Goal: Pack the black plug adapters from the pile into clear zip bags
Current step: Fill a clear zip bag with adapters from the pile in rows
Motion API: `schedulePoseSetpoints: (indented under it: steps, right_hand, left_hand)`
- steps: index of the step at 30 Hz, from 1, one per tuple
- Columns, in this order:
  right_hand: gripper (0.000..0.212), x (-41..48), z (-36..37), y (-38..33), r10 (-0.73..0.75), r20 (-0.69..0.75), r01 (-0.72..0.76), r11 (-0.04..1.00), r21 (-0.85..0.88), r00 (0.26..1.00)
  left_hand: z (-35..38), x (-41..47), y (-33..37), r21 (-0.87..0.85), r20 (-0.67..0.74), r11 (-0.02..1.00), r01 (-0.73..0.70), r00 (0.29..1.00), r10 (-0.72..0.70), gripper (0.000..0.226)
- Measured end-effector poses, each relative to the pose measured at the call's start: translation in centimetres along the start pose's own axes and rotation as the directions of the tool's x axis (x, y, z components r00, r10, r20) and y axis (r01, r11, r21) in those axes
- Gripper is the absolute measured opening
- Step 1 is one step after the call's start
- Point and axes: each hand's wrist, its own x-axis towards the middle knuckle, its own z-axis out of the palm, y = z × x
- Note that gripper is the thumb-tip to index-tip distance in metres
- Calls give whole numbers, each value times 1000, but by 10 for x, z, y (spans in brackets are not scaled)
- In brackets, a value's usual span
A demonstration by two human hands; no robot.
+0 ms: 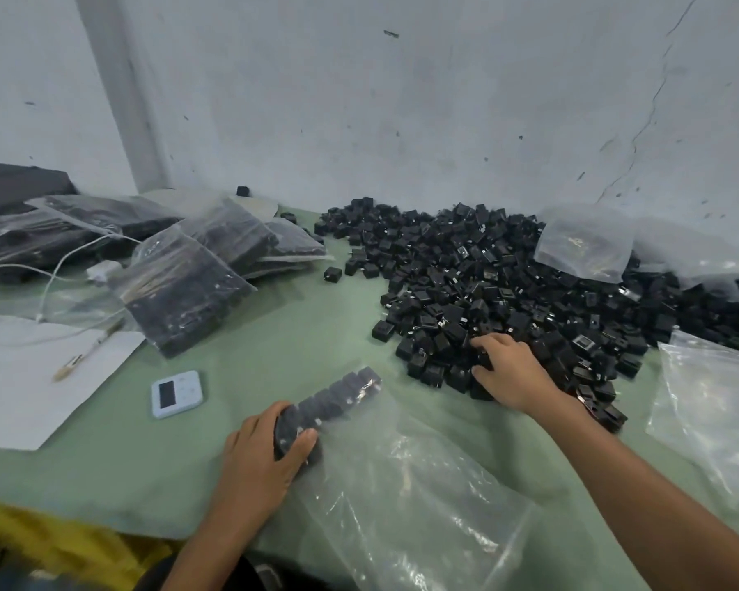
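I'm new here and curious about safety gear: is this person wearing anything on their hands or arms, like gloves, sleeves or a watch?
No. The left hand and the right hand are both bare, with no gloves. No ring, watch or bracelet shows. The forearms are uncovered as far as the picture reaches, and no sleeve is in view.

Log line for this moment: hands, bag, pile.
left hand: holds adapter row at bag | right hand: curled into pile | bag: mostly empty
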Motion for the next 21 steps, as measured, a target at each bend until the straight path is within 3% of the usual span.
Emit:
schedulePoseSetpoints:
  steps: [5, 8, 9, 11, 13, 15, 17, 18, 20, 21]
  right_hand:
    - [42, 5, 6, 6, 106, -64, -101, 991, 85, 992]
    - [43, -13, -15, 0, 124, -154, -70, 946, 316, 980]
    - [40, -26, -25, -4, 134, -170, -41, 885, 463, 976]
    - [30, -64, -40, -6, 155, -149, 15, 643, 766, 977]
    - [30, -115, -43, 3, 199, -126, 31, 420, 907, 972]
    - [32, -171, -34, 15, 257, -50, -25, 282, 959, 965]
    - [33, -222, -19, 22, 234, 131, -170, 156, 973, 963]
    - [37, -240, -11, 24, 214, 195, -228, 144, 963, 957]
    - [50, -263, 0, 15, 68, 319, -326, 221, 919, 945]
    - [44, -269, 1, 0, 24, 412, -407, 219, 887, 911]
  left_hand:
    - [0, 0, -1, -4, -12, 1000, -4, 1000, 4, 49]
    - [1, 0, -1, -7, -25, 1000, -25, 999, 25, 45]
    - [1, 1, -1, -3, -24, 1000, -28, 999, 28, 45]
    - [3, 2, -3, 7, -21, 1000, -25, 999, 25, 48]
    - [4, 3, -6, 9, -26, 1000, -20, 999, 20, 52]
    - [4, 4, -8, 9, -21, 1000, -19, 1000, 19, 58]
    - [5, 5, -9, 16, -6, 1000, -23, 1000, 23, 61]
    - [6, 6, -10, 21, 1, 999, -26, 1000, 26, 60]
    - [5, 7, -10, 29, 12, 999, -31, 999, 31, 58]
    - [4, 7, -10, 32, 16, 999, -33, 999, 33, 59]
